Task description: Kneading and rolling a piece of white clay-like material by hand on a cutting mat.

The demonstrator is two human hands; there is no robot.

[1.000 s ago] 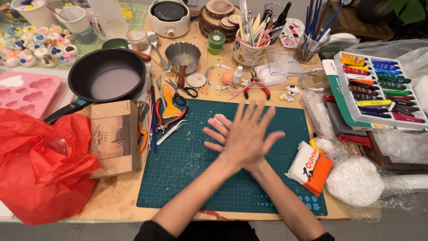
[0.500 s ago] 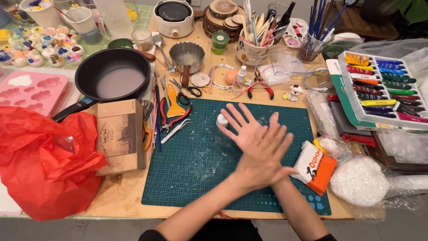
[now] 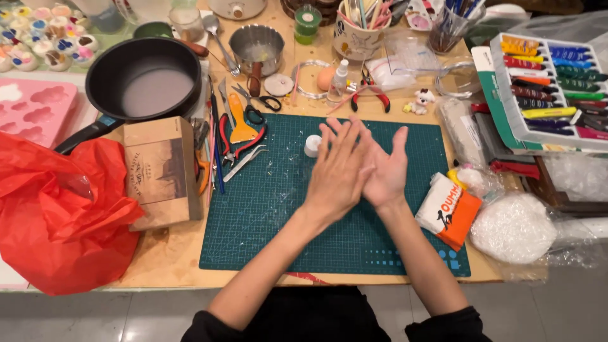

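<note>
Over the middle of the green cutting mat (image 3: 253, 215), the left hand (image 3: 339, 171) is lying flat across the right hand (image 3: 386, 168), palms pressed together with fingers spread, holding nothing visible, while the small white cap (image 3: 312, 145) is sitting untouched just beside them.

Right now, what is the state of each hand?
Left hand: open, flat, holds nothing, lies over the right palm.
Right hand: open, holds nothing.

A light wooden table (image 3: 168, 256) fills most of the frame, its front edge along the bottom, with grey tiled floor (image 3: 538, 310) showing below it under even light.
</note>
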